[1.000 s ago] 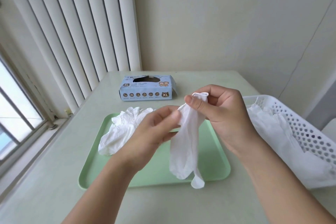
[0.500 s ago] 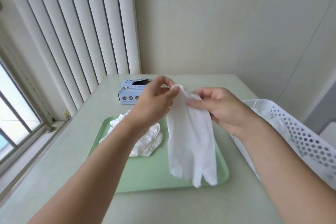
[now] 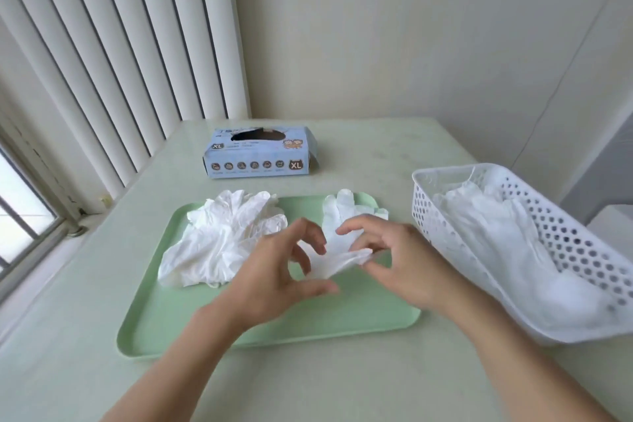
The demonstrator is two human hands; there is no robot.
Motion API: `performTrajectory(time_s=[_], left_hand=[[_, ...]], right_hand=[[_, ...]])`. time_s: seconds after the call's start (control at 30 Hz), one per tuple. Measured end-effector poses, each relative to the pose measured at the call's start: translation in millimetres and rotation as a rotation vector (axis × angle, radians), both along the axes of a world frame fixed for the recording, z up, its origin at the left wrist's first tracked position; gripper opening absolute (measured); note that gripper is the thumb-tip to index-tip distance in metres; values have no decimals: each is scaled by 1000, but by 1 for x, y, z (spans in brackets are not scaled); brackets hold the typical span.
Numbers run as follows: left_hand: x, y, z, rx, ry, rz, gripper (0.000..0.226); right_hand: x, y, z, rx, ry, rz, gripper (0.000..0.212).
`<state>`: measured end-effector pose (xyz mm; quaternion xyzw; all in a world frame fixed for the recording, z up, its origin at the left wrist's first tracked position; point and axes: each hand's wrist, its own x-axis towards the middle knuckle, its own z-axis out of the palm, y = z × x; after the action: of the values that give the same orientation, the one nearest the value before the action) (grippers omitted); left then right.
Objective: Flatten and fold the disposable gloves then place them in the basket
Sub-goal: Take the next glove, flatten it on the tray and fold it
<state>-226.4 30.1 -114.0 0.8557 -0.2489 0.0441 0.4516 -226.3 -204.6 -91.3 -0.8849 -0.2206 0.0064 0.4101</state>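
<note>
Gloves like these weigh next to nothing and have no stiffness at all — thin, limp film that crumples, clings to itself and drifts if I let it drop. The one I am working on, the glove [image 3: 337, 216], lies on the green tray [image 3: 342, 315] with its fingers pointing away from me toward the glove box [image 3: 258, 154]. My right hand [image 3: 400, 260] pinches the near cuff edge between thumb and fingertips, lifting it slightly. My left hand [image 3: 274, 271] hovers just beside it with fingers curled and spread; it seems to hold nothing, though a fingertip may be brushing the film.

I judge the cuff to be the best place to take hold, since it is the widest edge and pulling it taut smooths the palm. Pressing flat with open fingers should work better than tugging, which would only stretch it.

To the left on the tray sits the crumpled pile [image 3: 222, 240] of gloves not yet done. The white basket [image 3: 424, 212] stands on the table to my right, near the tray, already holding several gloves.
</note>
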Motion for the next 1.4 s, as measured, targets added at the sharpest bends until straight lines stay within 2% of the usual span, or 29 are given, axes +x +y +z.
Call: performTrajectory(time_s=[0.07, 0.13, 0.23, 0.3, 0.33, 0.37, 0.4, 0.47, 0.5, 0.67, 0.83, 0.9, 0.97, 1.03, 1.07, 1.13, 1.23, 1.3, 1.33, 1.4], left_hand=[[-7, 0, -21, 93, -12, -48, 67], [-6, -3, -24, 170, -106, -48, 58], [2, -5, -26, 281, -225, -24, 31], [6, -5, -35, 371, -237, -36, 25], [7, -4, -38, 392, -221, -30, 25], [7, -4, -40, 404, -200, -16, 29], [6, -3, -40, 410, -190, -1, 36], [3, -2, -39, 436, -191, 7, 48], [2, -2, -38, 448, -195, 3, 53], [-3, -7, -32, 486, -206, 54, 64], [-6, -10, -29, 583, -180, 87, 68], [-6, -10, -25, 563, -213, 69, 65], [-4, -2, -12, 412, -269, 74, 51], [3, 22, 4, 165, -342, 240, 27], [8, 40, 11, 83, -376, 361, 18], [17, 81, 16, 69, -327, 574, 7], [26, 121, 1, 165, -58, 704, 19], [26, 129, -13, 140, 44, 700, 18], [27, 130, -19, 113, 65, 681, 17], [29, 127, -27, 109, 66, 637, 16]], right_hand=[[-15, -6, -16, -108, 120, 74, 62], [-21, -10, -16, -159, 153, 147, 58], [-17, -10, -5, 5, 167, 179, 33], [-5, -4, -9, 91, 108, 44, 14], [5, -2, -14, 19, 23, -50, 9], [15, 1, -19, -140, -63, -126, 14], [22, 5, -21, -343, -96, -166, 28], [32, 15, -25, -639, 6, -157, 59], [36, 18, -27, -685, 57, -139, 69], [39, 19, -29, -559, 133, -88, 99], [34, 21, -31, -647, 103, -109, 106], [35, 23, -29, -631, 73, -129, 100], [34, 26, -23, -515, -63, -164, 84], [32, 41, -14, -255, -227, -165, 53], [31, 52, -9, -133, -237, -141, 39], [27, 86, -1, -5, -173, -41, 23], [29, 140, -1, -47, -169, 67, 30], [34, 170, -9, -244, -192, 84, 38], [39, 180, -13, -332, -188, 79, 36], [51, 183, -17, -298, -113, 72, 21]])
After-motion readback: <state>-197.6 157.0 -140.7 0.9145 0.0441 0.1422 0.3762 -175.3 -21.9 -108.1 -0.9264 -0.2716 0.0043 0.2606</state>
